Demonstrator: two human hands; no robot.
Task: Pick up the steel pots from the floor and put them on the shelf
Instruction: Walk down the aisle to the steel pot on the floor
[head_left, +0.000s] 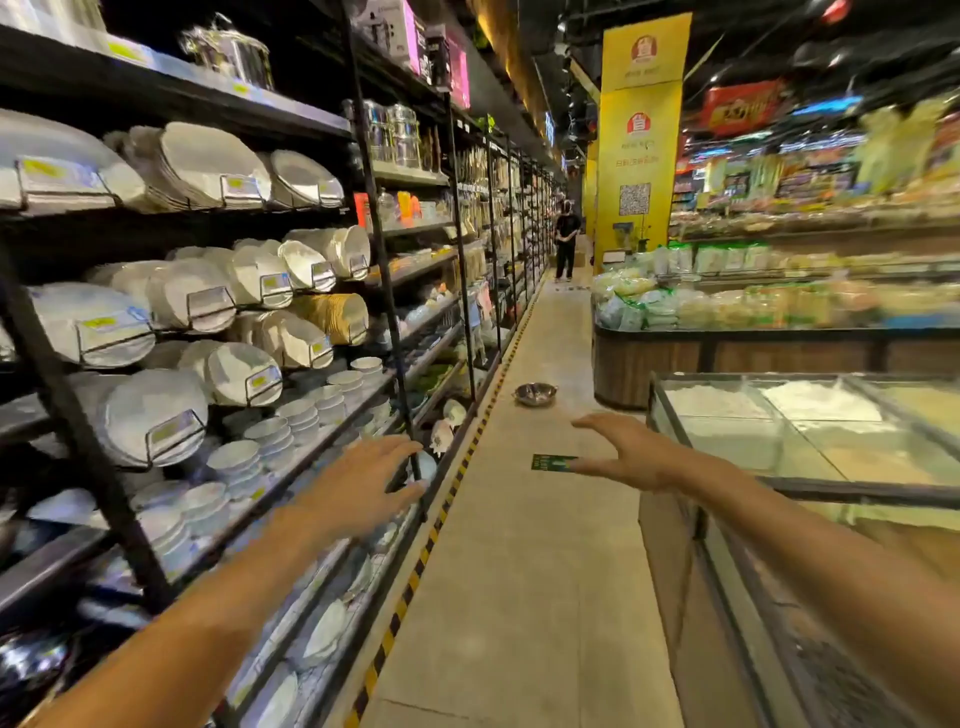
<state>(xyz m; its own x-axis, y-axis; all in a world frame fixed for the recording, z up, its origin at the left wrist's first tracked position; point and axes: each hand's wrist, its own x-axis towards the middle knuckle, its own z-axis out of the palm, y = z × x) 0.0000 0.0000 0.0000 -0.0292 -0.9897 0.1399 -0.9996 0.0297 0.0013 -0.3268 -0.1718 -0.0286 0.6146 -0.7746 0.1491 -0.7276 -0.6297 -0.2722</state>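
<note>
A shallow steel pot (535, 393) lies on the aisle floor some way ahead, near the foot of the shelf unit (382, 244) on the left. Both my arms are stretched forward. My left hand (363, 486) hovers in front of the lower shelves with its fingers spread and nothing in it. Over the floor, my right hand (626, 452) is also open and empty, well short of the pot. A lidded steel pot (231, 49) stands on the top shelf at the left.
The left shelves hold stacks of white plates (208, 161) and bowls (270, 434). A glass-topped freezer (810, 441) borders the aisle on the right. A green card (553, 462) lies on the floor. A person (566, 239) stands far down the aisle. Yellow-black tape (441, 514) marks the shelf base.
</note>
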